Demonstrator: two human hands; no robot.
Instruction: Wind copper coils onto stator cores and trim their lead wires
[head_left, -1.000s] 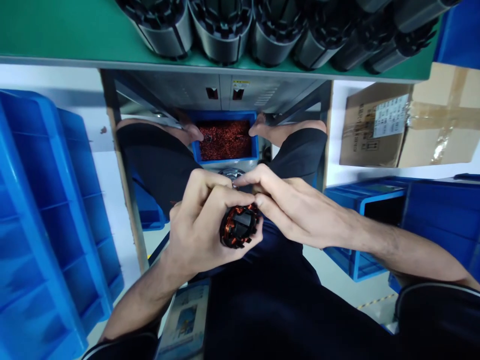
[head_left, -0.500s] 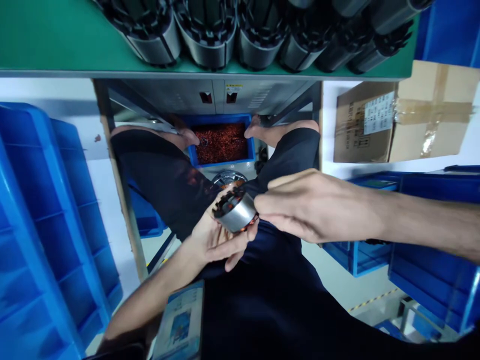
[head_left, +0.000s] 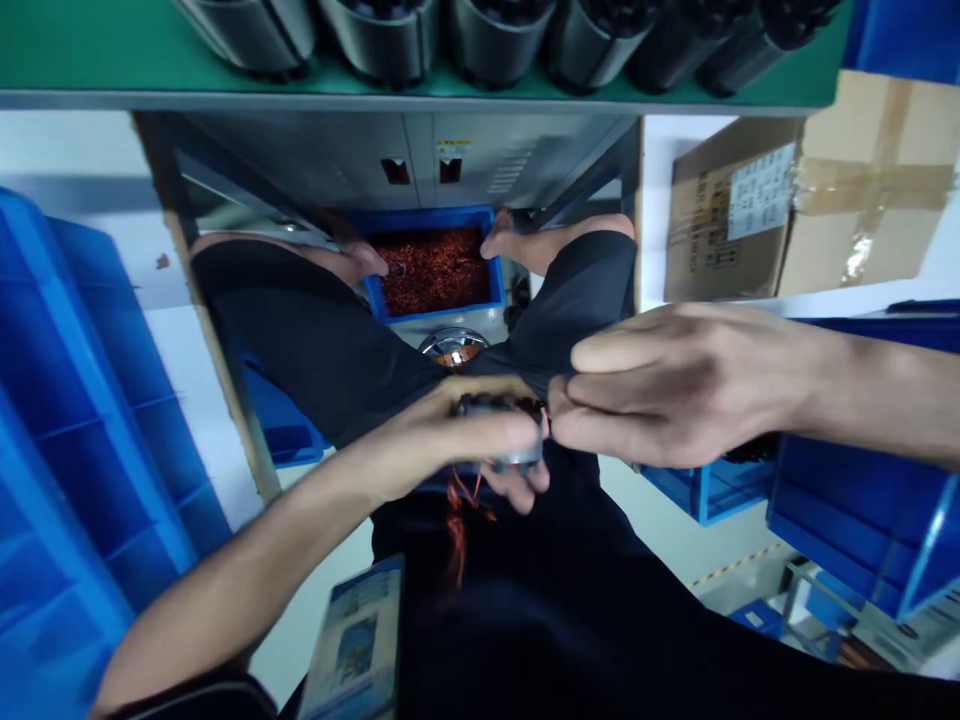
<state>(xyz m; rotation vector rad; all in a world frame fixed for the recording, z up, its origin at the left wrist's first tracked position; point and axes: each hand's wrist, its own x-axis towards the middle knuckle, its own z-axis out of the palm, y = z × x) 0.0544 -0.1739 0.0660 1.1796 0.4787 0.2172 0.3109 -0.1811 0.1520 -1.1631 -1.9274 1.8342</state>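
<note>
Stator (head_left: 531, 458) sits clasped in the left grip (head_left: 442, 425) above the lap (head_left: 510, 580); the right grip (head_left: 675, 390) is pinched narrow just beside it, any contents hidden. 6 cylinders (head_left: 501, 45) line the worktop (head_left: 97, 50).

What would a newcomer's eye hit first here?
Probably the blue tub of reddish bits between the feet. Next, the dark-ended metal cylinders lined up on the green bench up top, then orange wires below the metal part in the left hand, mid-picture.
</note>
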